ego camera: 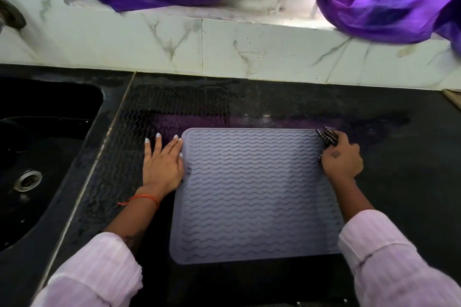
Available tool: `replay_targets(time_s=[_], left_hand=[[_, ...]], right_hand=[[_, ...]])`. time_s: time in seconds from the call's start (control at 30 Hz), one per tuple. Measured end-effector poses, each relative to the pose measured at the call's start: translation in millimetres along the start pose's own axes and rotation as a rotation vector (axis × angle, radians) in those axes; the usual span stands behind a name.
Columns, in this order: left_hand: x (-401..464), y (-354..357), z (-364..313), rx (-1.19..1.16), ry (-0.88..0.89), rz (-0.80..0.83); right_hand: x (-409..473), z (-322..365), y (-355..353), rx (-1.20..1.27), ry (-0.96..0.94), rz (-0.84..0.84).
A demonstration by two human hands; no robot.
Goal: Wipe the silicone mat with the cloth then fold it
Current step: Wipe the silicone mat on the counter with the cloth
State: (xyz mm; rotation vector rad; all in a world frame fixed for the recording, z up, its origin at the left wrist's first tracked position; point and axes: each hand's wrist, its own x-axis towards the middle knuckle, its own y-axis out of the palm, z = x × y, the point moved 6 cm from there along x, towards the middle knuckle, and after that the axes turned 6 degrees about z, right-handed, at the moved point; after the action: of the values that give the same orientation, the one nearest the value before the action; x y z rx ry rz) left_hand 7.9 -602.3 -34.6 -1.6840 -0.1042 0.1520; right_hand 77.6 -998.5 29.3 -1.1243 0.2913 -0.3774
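Note:
A grey silicone mat with wavy ridges lies flat on the black counter. My left hand rests flat on the counter, fingers spread, its thumb side touching the mat's left edge. At the mat's far right corner my right hand is closed around a bunched dark checked cloth, which sticks out above the knuckles and presses on that corner.
A black sink with a metal drain lies to the left. A wet wavy imprint marks the counter behind my left hand. A marble-tiled wall runs along the back, with purple fabric hanging over it.

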Motion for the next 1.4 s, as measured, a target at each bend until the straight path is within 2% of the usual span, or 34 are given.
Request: replay_targets(time_s=[0.07, 0.13, 0.27, 0.37, 0.57, 0.7, 0.9, 1.13, 1.27, 1.4], left_hand=[[0, -1, -1, -0.007, -0.004, 0.012], [1, -1, 0, -0.018, -0.005, 0.023], [4, 2, 8, -0.045, 0.014, 0.075], [4, 4, 13, 0.005, 0.066, 0.141], [4, 2, 18, -0.022, 0.082, 0.126], [4, 2, 18, -0.084, 0.061, 0.094], [3, 4, 16, -0.111, 0.061, 0.060], [2, 7, 15, -0.102, 0.061, 0.041], [0, 6, 12, -0.055, 0.031, 0.051], [-8, 3, 6, -0.063, -0.016, 0.008]], right_hand=[[-29, 26, 0, 0.125, -0.059, -0.035], [-75, 61, 16, 0.201, -0.219, -0.002], [-183, 136, 68, 0.299, -0.537, 0.243], [-226, 162, 107, 0.203, -0.606, 0.395], [-216, 155, 119, -0.152, -0.707, 0.200], [-186, 125, 104, -0.180, -0.606, 0.130], [-120, 46, 65, -0.147, -0.391, 0.094], [-51, -35, 24, -0.177, -0.236, -0.014], [-32, -63, 7, -0.164, -0.164, -0.084], [-22, -77, -3, -0.111, -0.069, -0.050]])
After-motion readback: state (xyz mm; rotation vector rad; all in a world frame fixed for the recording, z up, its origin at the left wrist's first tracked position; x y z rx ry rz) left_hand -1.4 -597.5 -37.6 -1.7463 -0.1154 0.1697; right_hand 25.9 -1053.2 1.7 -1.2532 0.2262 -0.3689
